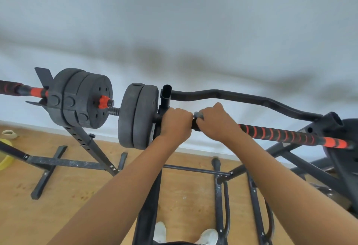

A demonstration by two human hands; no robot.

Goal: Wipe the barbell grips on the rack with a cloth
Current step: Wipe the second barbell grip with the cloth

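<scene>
A barbell lies across the rack in front of me, its grip (280,133) wrapped in black foam with red spiral stripes. My left hand (175,123) grips the bar just right of the near black weight plates (138,116). My right hand (215,121) grips the bar right beside it, with a small grey cloth (198,114) showing between thumb and fingers. Most of the cloth is hidden under that hand. The striped grip runs on to the right, bare, up to a red collar (335,144).
A second barbell with black plates (81,97) and a red nut rests on another stand at the left. A curved black rack bar (242,96) runs behind my hands. Black rack legs (220,196) stand on the wooden floor below. A yellow object (5,159) lies far left.
</scene>
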